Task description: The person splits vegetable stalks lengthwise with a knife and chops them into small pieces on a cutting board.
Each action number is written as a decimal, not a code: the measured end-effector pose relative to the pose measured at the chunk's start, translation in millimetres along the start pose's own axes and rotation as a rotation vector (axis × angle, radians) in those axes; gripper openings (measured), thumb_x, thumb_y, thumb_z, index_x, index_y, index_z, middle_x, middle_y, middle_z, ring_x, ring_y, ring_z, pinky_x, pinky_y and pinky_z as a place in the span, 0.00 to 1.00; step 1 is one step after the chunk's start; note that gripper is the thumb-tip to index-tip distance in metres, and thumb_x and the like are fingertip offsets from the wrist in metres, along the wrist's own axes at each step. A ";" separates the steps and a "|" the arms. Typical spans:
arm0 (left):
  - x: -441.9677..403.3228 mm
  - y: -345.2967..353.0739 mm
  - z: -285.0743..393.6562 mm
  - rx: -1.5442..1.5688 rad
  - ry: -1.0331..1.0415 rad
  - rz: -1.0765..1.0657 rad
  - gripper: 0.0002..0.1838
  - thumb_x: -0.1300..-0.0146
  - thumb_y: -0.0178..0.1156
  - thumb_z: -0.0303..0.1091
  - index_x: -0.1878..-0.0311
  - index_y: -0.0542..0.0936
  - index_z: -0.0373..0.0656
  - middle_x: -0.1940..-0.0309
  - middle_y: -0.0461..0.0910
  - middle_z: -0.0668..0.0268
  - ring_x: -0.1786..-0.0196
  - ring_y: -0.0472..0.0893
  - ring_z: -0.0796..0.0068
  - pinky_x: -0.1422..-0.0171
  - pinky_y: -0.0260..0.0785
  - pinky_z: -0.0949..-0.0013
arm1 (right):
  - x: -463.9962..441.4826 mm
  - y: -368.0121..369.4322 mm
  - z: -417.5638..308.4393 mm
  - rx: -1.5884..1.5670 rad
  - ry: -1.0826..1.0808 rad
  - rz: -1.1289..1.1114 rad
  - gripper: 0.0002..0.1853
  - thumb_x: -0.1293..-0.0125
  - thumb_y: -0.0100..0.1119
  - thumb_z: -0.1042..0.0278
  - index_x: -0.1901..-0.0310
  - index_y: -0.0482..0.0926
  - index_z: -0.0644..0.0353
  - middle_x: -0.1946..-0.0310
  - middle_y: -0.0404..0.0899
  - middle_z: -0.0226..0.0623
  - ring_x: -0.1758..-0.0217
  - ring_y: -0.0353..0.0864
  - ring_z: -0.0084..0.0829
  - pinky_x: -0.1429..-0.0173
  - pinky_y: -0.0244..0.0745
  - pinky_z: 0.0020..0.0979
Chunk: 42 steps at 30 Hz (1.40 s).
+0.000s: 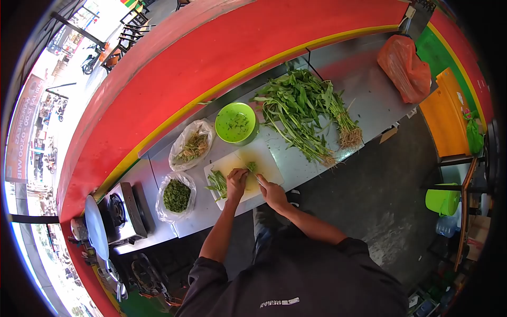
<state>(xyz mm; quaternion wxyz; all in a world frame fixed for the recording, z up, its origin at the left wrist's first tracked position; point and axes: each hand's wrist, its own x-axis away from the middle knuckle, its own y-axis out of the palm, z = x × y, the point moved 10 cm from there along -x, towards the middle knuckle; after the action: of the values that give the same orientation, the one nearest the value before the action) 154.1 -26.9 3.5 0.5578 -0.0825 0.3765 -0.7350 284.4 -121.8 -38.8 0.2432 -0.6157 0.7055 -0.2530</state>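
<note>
My left hand (pixel 236 183) is closed on green stems over the white cutting board (pixel 268 161). Gripped in my right hand (pixel 272 193) is a knife (pixel 259 178), its blade beside the stems. Chopped green pieces (pixel 251 166) lie just beyond the blade, and more cut greens (pixel 216 183) rest on the board's left side. Behind the board stands a green bowl (pixel 236 124) with some leaf bits inside. A large pile of leafy greens (pixel 296 100) with roots spreads over the metal counter to the right.
Left of the board are a plastic bag of trimmings (pixel 193 145) and another of chopped greens (pixel 177 195). A gas stove (pixel 122 213) stands at the far left. An orange plastic bag (pixel 405 68) lies at the far right. A red wall (pixel 211 63) runs behind the counter.
</note>
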 end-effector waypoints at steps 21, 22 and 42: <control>2.0 7.0 -12.4 0.031 -0.079 -0.019 0.08 0.41 0.67 0.21 0.58 0.87 0.38 0.61 0.85 0.57 0.57 0.85 0.55 0.50 0.77 0.58 | 1.2 -4.3 2.1 0.018 0.024 -0.084 0.22 0.25 0.55 0.65 0.32 0.71 0.53 0.73 0.83 0.52 0.70 0.85 0.55 0.66 0.79 0.54; 1.9 7.7 -12.1 0.024 -0.076 -0.021 0.08 0.41 0.67 0.21 0.58 0.87 0.38 0.61 0.85 0.57 0.57 0.85 0.54 0.50 0.77 0.57 | 0.7 -2.2 4.1 0.018 0.024 -0.082 0.22 0.25 0.55 0.65 0.32 0.71 0.53 0.73 0.83 0.52 0.70 0.85 0.55 0.66 0.79 0.54; 2.8 0.0 8.1 -0.078 0.029 -0.005 0.07 0.42 0.67 0.22 0.60 0.86 0.38 0.63 0.86 0.57 0.59 0.85 0.52 0.52 0.76 0.55 | -0.9 -2.6 -1.1 0.009 -0.016 0.012 0.23 0.24 0.55 0.60 0.30 0.69 0.46 0.79 0.81 0.48 0.76 0.84 0.54 0.71 0.79 0.53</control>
<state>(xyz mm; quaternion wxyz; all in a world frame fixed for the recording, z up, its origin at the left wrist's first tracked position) 157.4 -33.1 8.4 0.5467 -0.0944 0.4126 -0.7224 285.7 -121.1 -36.3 0.2533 -0.6123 0.7062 -0.2495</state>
